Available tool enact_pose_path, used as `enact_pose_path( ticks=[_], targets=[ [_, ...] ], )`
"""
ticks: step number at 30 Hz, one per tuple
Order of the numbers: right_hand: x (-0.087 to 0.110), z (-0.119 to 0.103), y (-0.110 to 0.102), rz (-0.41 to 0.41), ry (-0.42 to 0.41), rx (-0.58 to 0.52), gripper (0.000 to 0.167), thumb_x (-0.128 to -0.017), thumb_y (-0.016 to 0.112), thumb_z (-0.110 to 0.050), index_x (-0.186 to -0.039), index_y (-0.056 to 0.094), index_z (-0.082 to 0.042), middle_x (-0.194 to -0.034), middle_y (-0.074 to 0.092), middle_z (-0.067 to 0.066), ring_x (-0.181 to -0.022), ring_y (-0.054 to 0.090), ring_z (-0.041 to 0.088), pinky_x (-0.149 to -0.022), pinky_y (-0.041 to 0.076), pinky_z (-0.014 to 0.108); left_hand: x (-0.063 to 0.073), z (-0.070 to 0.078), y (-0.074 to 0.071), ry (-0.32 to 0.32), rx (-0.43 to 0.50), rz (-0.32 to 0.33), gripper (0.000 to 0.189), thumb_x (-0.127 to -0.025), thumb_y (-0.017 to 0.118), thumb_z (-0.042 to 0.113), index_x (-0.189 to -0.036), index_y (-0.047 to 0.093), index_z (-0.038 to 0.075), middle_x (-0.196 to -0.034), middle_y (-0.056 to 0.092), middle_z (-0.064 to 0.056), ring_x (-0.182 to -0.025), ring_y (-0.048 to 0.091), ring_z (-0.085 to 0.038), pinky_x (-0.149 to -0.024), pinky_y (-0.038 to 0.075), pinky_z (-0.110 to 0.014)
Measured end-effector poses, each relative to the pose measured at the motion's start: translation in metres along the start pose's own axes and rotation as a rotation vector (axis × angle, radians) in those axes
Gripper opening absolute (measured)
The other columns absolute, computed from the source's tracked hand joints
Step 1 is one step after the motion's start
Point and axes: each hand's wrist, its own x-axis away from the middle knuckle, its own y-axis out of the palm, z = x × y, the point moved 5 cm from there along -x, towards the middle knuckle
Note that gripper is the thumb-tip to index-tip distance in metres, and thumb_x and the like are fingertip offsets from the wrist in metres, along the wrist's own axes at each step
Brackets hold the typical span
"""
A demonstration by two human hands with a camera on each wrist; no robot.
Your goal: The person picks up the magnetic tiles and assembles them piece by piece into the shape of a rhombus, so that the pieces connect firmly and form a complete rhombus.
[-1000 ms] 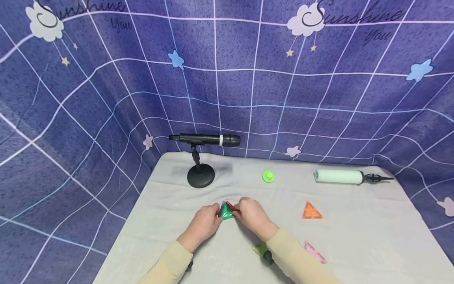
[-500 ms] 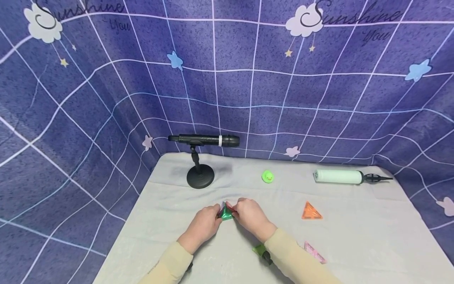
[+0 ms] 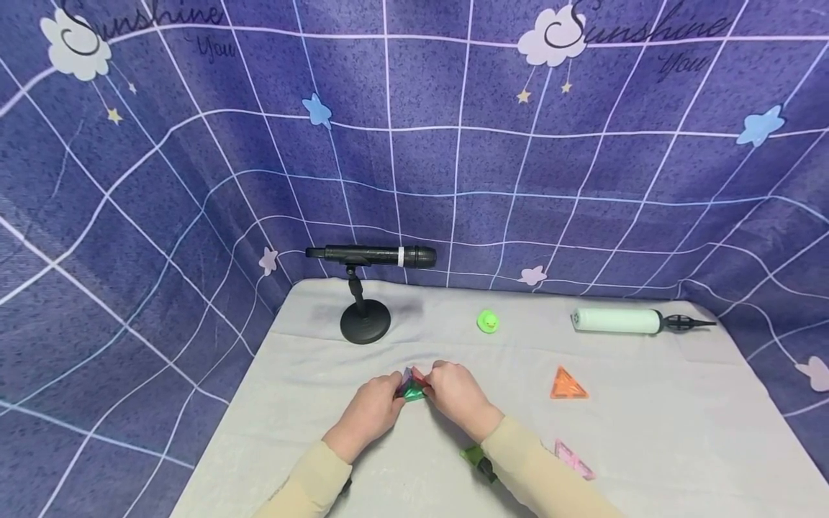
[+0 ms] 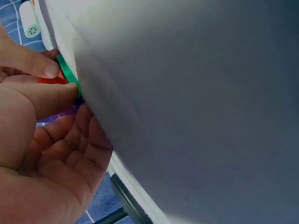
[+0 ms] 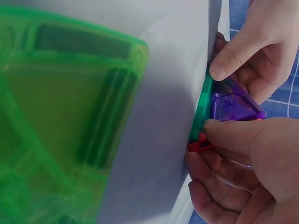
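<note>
Three translucent magnetic tiles meet between my hands on the white cloth: a green tile (image 3: 413,394), a purple tile (image 5: 233,103) and a red tile (image 3: 418,377). From the green tile's edges the purple and red ones rise to form a small pyramid shape. My left hand (image 3: 367,414) pinches the purple tile on the left, its thumb at the green edge. On the other side my right hand (image 3: 461,394) pinches the red tile, thumb against the green one. Fingers hide much of both side tiles.
An orange triangular tile (image 3: 568,384) and a pink tile (image 3: 573,459) lie to the right. A lime-green tile (image 5: 70,112) is near my right wrist. Farther back are a microphone on a stand (image 3: 365,321), a green rubber duck (image 3: 488,321) and a pale green hand pump (image 3: 618,321).
The green tile has tipped flatter between my hands, so its face looks shorter and more of the purple and red tiles shows behind it. Both hands stay nearly in place.
</note>
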Motion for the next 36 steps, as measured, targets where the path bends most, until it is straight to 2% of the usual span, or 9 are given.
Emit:
enact_pose_path(
  ticks=[7,15,19,24,28,31,33,36],
  targets=[
    [0.003,0.006,0.001,-0.02,0.042,-0.123,0.01,-0.081,0.09,-0.014,-0.085,0.082,-0.01,-0.071,0.062,-0.001,-0.066,0.066,0.017,-0.062,0.055,0.033,0.001,-0.004,-0.002,0.005,0.046,0.049,0.027,-0.086,0.079,0.008,-0.082,0.053,0.012,-0.063,0.041,0.01,-0.055,0.04,-0.008,-0.052,0.035,-0.03],
    [0.006,0.01,0.002,-0.034,0.07,-0.198,0.012,-0.082,0.089,-0.012,-0.085,0.077,-0.011,-0.073,0.06,-0.004,-0.066,0.06,0.011,-0.063,0.052,0.031,0.001,-0.004,-0.002,0.032,0.055,0.059,0.027,-0.084,0.08,0.009,-0.082,0.054,0.013,-0.063,0.041,0.011,-0.055,0.04,-0.006,-0.052,0.035,-0.028],
    [0.008,0.012,0.001,-0.047,0.084,-0.236,0.014,-0.083,0.088,-0.014,-0.088,0.075,-0.011,-0.075,0.059,-0.005,-0.065,0.054,0.009,-0.062,0.05,0.03,0.002,-0.009,-0.001,0.035,0.066,0.047,0.027,-0.085,0.082,0.011,-0.083,0.055,0.013,-0.064,0.043,0.011,-0.056,0.04,-0.005,-0.052,0.036,-0.027],
    [0.016,0.016,-0.003,-0.05,0.081,-0.238,0.017,-0.086,0.086,-0.018,-0.097,0.075,-0.012,-0.083,0.068,-0.003,-0.071,0.06,0.01,-0.065,0.052,0.033,0.003,-0.014,-0.002,0.011,0.086,0.017,0.025,-0.084,0.084,0.015,-0.09,0.06,0.012,-0.067,0.047,0.012,-0.059,0.044,-0.004,-0.056,0.039,-0.026],
    [0.025,0.024,-0.01,-0.052,0.105,-0.234,0.021,-0.088,0.084,-0.02,-0.105,0.077,-0.01,-0.094,0.073,0.001,-0.081,0.069,0.016,-0.073,0.057,0.039,0.006,-0.014,-0.004,-0.02,0.122,0.041,0.031,-0.082,0.085,0.013,-0.104,0.064,0.006,-0.069,0.053,0.01,-0.061,0.047,-0.003,-0.06,0.042,-0.027],
    [0.032,0.033,-0.014,-0.053,0.139,-0.232,0.023,-0.09,0.082,-0.021,-0.109,0.078,-0.008,-0.098,0.074,0.003,-0.087,0.072,0.02,-0.079,0.058,0.042,0.009,-0.013,-0.004,-0.052,0.15,0.064,0.04,-0.083,0.086,0.011,-0.114,0.061,0.003,-0.072,0.056,0.007,-0.062,0.048,-0.003,-0.061,0.044,-0.028],
    [0.037,0.039,-0.017,-0.045,0.163,-0.227,0.024,-0.089,0.083,-0.021,-0.109,0.078,-0.009,-0.099,0.074,0.003,-0.089,0.072,0.021,-0.081,0.057,0.043,0.011,-0.011,-0.005,-0.072,0.16,0.082,0.041,-0.083,0.085,0.011,-0.113,0.058,0.005,-0.073,0.058,0.006,-0.061,0.049,-0.003,-0.062,0.045,-0.028],
    [0.045,0.049,-0.02,-0.029,0.194,-0.221,0.024,-0.088,0.084,-0.02,-0.108,0.078,-0.01,-0.098,0.074,0.002,-0.089,0.072,0.02,-0.081,0.057,0.043,0.014,-0.007,-0.007,-0.089,0.152,0.118,0.039,-0.083,0.085,0.01,-0.105,0.053,0.009,-0.071,0.056,0.008,-0.06,0.049,-0.005,-0.06,0.044,-0.029]
  ],
)
